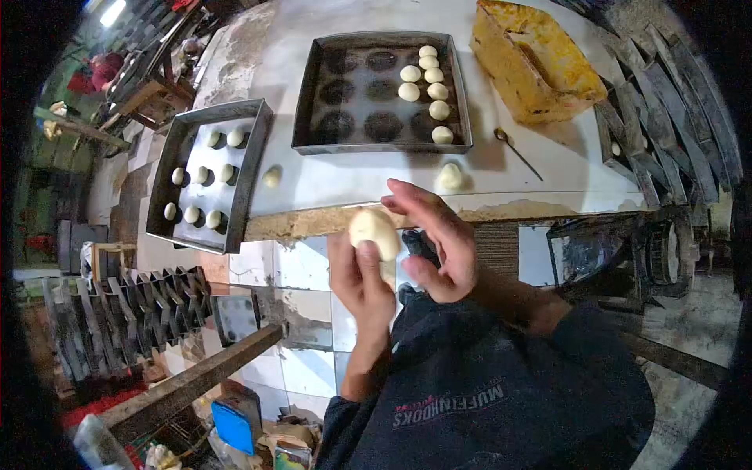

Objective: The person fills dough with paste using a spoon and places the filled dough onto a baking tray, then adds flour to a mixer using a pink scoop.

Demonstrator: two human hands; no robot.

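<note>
Step in hand, as judged: shaping one dough piece between both hands, held in the air in front of the bench edge, not resting on anything

Left hand (362, 276): palm up under the dough ball (374, 233), thumb laid against its lower side; grip closed loosely on the dough

Right hand (435, 239): curled over and beside the ball from the right, fingers touching its top; a cupping grip shared on the same piece, not a pinch

Dough ball: pale, smooth, roughly egg-shaped, larger than the pieces already laid out

Bench (329, 184), white top, worn front edge just beyond the hands. One loose dough piece (450, 175) lies near the edge, just past the right hand; a smaller one (272, 176) lies between the two trays

Left tray (252, 168): overhangs the bench edge, about ten small balls in rows. Far tray (458, 94): balls fill its right column only; the dark cups to the left are bare

Yellow block (533, 59) at the far right; a thin metal tool (515, 150) lies in front of it

Next move, judged: finishing the round calls for light even pressure; a bare cup in the far tray is the likely place, needing a reach over the loose piece
</note>
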